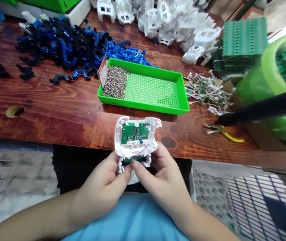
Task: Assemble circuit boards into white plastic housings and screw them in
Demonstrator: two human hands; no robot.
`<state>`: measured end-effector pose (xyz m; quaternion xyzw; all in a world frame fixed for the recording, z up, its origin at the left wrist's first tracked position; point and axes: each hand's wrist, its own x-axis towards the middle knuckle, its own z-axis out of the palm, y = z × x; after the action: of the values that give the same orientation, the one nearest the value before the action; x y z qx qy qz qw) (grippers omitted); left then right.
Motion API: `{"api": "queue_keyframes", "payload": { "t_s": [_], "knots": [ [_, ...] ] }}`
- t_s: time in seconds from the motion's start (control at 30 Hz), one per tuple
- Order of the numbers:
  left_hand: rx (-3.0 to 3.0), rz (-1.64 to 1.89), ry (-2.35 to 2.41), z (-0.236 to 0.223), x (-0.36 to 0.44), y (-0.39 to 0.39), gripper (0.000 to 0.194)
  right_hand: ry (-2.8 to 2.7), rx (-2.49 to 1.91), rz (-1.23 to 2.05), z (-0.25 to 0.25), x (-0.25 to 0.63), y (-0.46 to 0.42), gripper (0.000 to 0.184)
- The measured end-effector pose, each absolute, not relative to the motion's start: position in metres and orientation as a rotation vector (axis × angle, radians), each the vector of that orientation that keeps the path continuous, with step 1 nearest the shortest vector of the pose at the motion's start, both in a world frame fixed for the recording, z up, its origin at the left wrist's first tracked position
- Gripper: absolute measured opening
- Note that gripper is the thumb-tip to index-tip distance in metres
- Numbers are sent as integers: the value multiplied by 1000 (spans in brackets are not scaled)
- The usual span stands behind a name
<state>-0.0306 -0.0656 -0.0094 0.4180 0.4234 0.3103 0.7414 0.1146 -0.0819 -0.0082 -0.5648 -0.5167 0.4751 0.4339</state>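
Between my two hands, just off the table's front edge, is a white plastic housing (118, 140) with its inside facing me. A green circuit board (130, 130) sits in it, and a thin red wire runs across its lower part. My left hand (108, 179) is closed on the lower left side, its thumb pressed on a smaller white piece with a second green board (126, 161). My right hand (159, 170) grips the lower right side, the thumb tip beside the left one on that piece. The fingers underneath are hidden.
Beyond the housing lies a green perforated tray (185, 108) with many small screws (115, 82) at its left. Blue and black plastic parts (65, 47) are piled back left, white shells (163, 20) at the back. Wired connectors (205, 88), yellow-handled pliers (233, 137) and stacked boards (244, 36) are right.
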Motion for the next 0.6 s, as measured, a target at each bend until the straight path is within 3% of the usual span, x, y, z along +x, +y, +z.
{"api": "queue_keyframes", "payload": {
  "t_s": [0.6],
  "knots": [
    [1375,616,1004,-14,-37,-75,50,-1232,-1322,1193,-5,112,-79,31]
  ]
}}
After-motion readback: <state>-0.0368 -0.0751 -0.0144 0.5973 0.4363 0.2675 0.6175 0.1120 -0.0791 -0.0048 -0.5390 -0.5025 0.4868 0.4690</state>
